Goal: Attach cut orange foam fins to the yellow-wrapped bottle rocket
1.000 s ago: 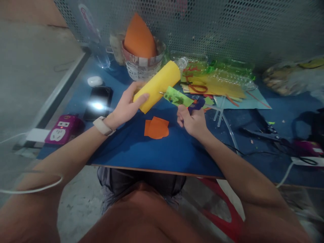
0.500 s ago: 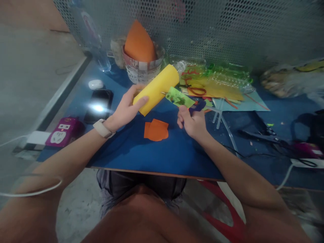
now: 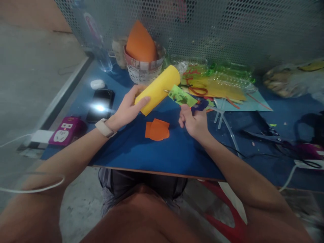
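Note:
My left hand [image 3: 131, 104] is wrapped round the lower end of a yellow paper-covered cylinder [image 3: 162, 86], which tilts up to the right. A clear bottle neck [image 3: 182, 66] shows at its upper end. In my right hand [image 3: 192, 120] is a dark blue hot glue gun [image 3: 199, 105] with a green patterned label [image 3: 182, 96] along its body. The gun's metal tip [image 3: 166, 91] points at the side of the cylinder; whether they touch I cannot tell. Below them, orange paper pieces [image 3: 159, 130] lie overlapping on the blue table [image 3: 141, 153].
Behind stands a woven basket [image 3: 144, 71] with an orange cone [image 3: 141, 42]. A phone [image 3: 100, 106], white case [image 3: 97, 84] and purple socket block [image 3: 66, 130] are at left. Green plastic bottles [image 3: 230, 74], clear sticks [image 3: 231, 131] and black scissors [image 3: 263, 136] lie at right.
The whole view has shifted slightly, so things appear a little further right. Both hands keep their holds, and the cylinder and glue gun stay nearly the same relative to each other.

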